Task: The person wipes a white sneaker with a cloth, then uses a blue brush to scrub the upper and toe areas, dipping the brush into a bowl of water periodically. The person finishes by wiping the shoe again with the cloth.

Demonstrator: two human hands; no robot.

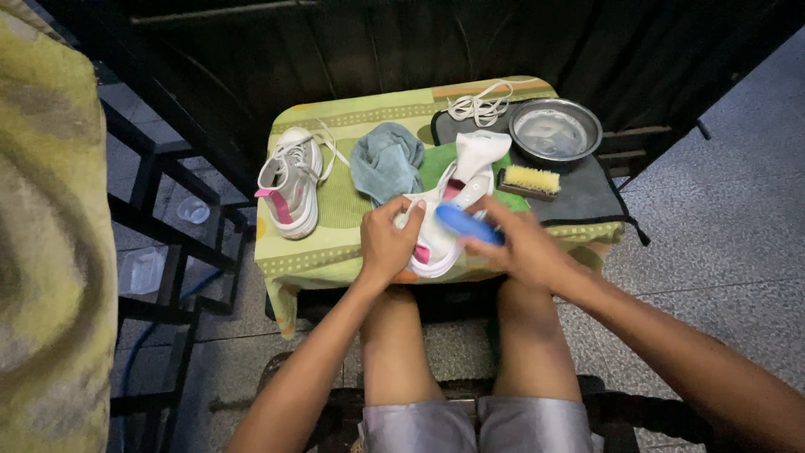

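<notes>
Left hand: the left hand [387, 243] is closed around the near side of a white high-top canvas sneaker with pink trim [449, 214]; fingers are curled over its edge, thumb on top.
Right hand: the right hand [518, 243] is wrapped around a blue plastic brush handle [465, 224], fingers pressed together on it; the bristle end is laid against the sneaker's side.
Held sneaker: it is kept at the near edge of the small table, over a green cloth [436, 164], tongue pulled up and pointing away from the person. Laces are not seen in it.
Table: a small table under a yellow-green patterned tablecloth [335, 252] is set directly in front of the person's knees; everything below is placed relative to the held sneaker.
Second sneaker: a matching white and pink laced sneaker [291, 180] is lying well to the left of it, on the tablecloth.
Towel: a crumpled grey-blue towel [387, 161] is seen just beyond and left of it, touching the green cloth.
Scrub brush: a wooden brush with yellow bristles [530, 181] is lying just right of it, on a dark grey mat [587, 197].
Bowl: a round steel bowl holding water [555, 130] is set beyond and right of it, on the same mat.
Loose laces: a bundle of white shoelaces [480, 105] is lying at the far edge, beyond it.
</notes>
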